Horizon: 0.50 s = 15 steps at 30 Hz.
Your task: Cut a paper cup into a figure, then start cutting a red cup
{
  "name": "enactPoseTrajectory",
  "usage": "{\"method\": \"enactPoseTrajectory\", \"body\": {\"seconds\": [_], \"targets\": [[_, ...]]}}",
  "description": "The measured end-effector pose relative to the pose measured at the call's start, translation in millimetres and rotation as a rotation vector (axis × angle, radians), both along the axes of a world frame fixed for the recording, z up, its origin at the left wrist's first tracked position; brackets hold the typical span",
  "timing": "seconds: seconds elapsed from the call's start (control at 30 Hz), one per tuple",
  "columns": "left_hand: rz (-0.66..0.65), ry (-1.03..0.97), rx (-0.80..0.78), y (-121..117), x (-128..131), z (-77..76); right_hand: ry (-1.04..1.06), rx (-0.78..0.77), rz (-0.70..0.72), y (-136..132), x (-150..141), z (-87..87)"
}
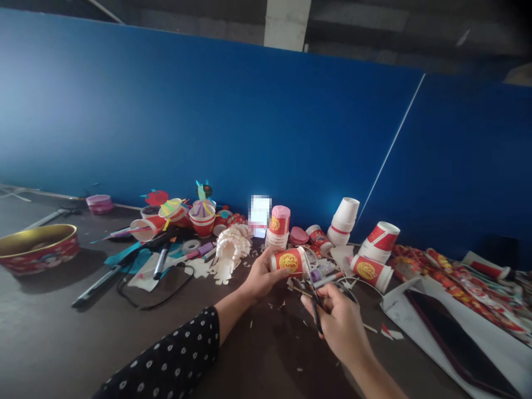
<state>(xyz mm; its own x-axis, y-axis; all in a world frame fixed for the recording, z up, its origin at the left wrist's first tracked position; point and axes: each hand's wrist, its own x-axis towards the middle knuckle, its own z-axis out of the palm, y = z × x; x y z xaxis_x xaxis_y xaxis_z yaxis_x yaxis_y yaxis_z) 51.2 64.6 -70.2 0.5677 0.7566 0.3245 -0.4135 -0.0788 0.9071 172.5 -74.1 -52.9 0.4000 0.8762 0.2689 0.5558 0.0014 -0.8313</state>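
My left hand (pixel 262 277) is closed round a red and white paper cup (pixel 288 262) with a gold emblem, lying sideways with its rim towards the right. In my right hand (pixel 336 316) are black-handled scissors (pixel 317 313), whose blades reach up to the cup's rim. Whether the blades are cutting into the paper cannot be made out. Just behind the held cup stands a stack of paper cups (pixel 277 238) with a pink top. A purple-capped marker (pixel 322 275) lies beside the scissors, among paper scraps.
To the right are more cup stacks (pixel 376 257), red wrappers (pixel 469 285) and a dark phone (pixel 461 343) on a white box (pixel 399 302). On the left stand a red and gold tin (pixel 39 257), decorated cups (pixel 202 219) and a selfie-stick-like rod (pixel 103 282). A blue partition (pixel 233 122) closes the back.
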Motion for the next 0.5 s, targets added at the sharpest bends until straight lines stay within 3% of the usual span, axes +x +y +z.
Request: {"method": "enactPoseTrajectory", "body": {"seconds": [0.5], "targets": [[0.038,0.11,0.149,-0.6,-1.4,-3.7,-0.19,-0.015,-0.005,-1.1,6.0,4.7]]}}
